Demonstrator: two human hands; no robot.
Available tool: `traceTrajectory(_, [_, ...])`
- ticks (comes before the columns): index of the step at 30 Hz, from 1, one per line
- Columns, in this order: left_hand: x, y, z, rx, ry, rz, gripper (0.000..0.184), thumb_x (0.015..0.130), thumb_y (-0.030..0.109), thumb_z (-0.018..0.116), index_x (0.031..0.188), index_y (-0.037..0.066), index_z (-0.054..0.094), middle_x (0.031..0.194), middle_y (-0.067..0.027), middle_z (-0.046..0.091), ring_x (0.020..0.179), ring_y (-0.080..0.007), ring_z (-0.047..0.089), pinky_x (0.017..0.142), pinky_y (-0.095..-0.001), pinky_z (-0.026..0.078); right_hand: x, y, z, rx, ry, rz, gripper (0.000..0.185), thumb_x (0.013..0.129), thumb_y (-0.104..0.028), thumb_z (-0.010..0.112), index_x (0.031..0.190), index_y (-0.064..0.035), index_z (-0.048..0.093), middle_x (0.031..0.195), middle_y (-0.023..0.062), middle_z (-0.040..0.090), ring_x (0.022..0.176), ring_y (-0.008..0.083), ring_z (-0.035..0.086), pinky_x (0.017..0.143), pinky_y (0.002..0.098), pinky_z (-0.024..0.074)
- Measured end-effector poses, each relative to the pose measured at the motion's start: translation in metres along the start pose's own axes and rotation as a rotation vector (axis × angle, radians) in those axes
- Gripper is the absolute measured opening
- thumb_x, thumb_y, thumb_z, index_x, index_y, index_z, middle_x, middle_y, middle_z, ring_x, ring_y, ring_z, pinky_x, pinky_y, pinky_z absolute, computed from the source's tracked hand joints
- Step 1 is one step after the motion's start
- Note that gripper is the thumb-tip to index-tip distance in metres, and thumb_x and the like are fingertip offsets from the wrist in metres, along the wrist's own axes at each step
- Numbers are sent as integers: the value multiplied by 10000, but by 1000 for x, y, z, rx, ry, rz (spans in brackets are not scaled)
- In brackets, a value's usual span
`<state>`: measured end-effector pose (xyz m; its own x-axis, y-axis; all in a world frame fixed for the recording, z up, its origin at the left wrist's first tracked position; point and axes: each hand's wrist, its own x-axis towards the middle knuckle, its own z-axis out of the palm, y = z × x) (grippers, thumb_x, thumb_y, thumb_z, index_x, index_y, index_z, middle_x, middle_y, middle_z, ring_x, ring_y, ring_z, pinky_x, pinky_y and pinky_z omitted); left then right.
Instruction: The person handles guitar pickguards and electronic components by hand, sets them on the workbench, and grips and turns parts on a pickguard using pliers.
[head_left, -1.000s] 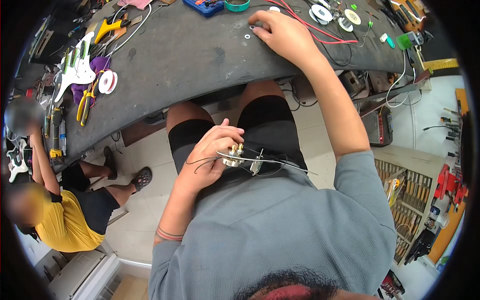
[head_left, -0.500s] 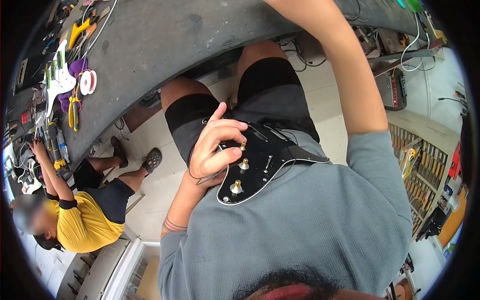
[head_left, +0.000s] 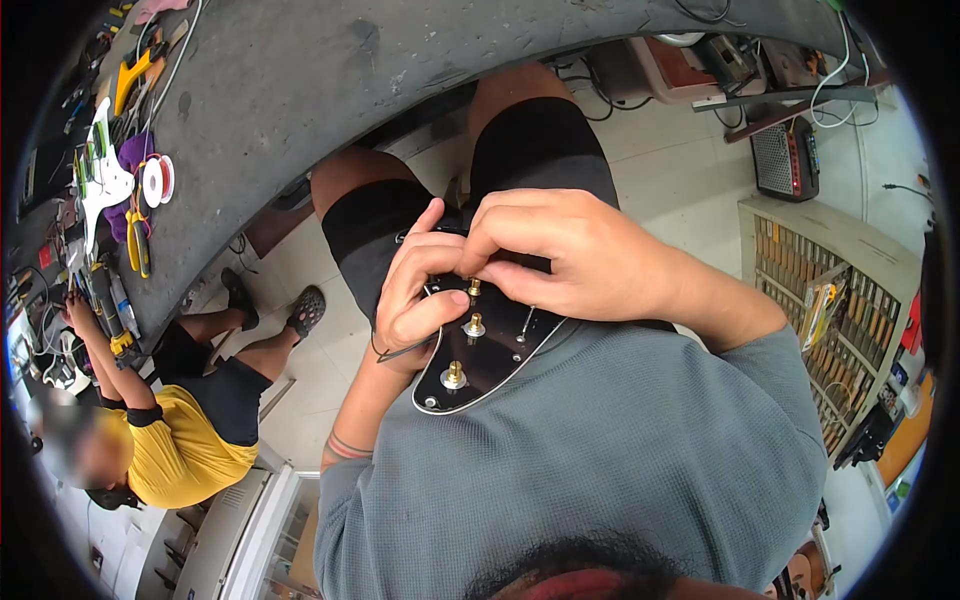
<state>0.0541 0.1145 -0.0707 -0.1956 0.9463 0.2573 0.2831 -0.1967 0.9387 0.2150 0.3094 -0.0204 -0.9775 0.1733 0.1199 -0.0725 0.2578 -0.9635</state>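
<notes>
Desk [head_left: 300, 90], dark and scuffed, crosses the room beyond the lap [head_left: 540, 150]; I see yellow-handled pliers [head_left: 132, 240] by its near edge, at left, and a seated person in yellow [head_left: 190, 450] beside its left end. Left hand [head_left: 425, 295] grips the black plate [head_left: 490, 350] over the lap. Right hand [head_left: 555, 250] arches above, fingertips gathered at the farthest visible brass shaft [head_left: 474, 289]; I cannot tell whether they pinch anything. The plate's long axis slants, rounded end toward the grey shirt [head_left: 580, 430].
</notes>
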Motion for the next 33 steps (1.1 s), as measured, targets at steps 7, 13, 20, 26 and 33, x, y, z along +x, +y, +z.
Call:
traceTrajectory(7, [3,-5,1,-196,29,-103,289,809,39,747,1065,134,651,1085,-154,698,1034,-321,720,1245,-724,337,1,4,-13,111,-138,-54,132,920,-2,745,1050,-26,744,973,98,727,887,282,724,771,384,570])
traceTrajectory(13, [-4,-19,8,-66,94,191,420,763,-41,800,1085,191,665,1062,-92,517,1027,-311,723,1244,-719,362,11,12,-18,244,-230,-9,108,945,-66,761,1049,-38,774,954,90,733,911,262,715,798,381,569])
traceTrajectory(20, [0,-10,8,20,107,225,374,802,6,883,1058,206,699,1162,-84,410,1044,-315,723,1220,-688,423,20,17,-18,219,-316,-115,103,952,-61,774,1047,-24,764,985,68,730,922,239,709,819,364,562])
traceTrajectory(26, [-6,-13,10,21,113,235,365,799,-20,879,1043,198,716,1197,-86,407,1045,-311,726,1227,-686,418,23,15,-20,377,-373,95,149,952,-76,790,1081,-11,753,1018,70,747,911,185,715,826,342,585])
traceTrajectory(33, [-7,-17,7,5,85,198,382,792,-16,881,1067,193,720,1150,-71,497,1021,-296,728,1233,-683,412,25,11,-18,291,-363,9,185,952,-39,741,1131,-2,711,1029,79,750,922,188,725,865,348,601])
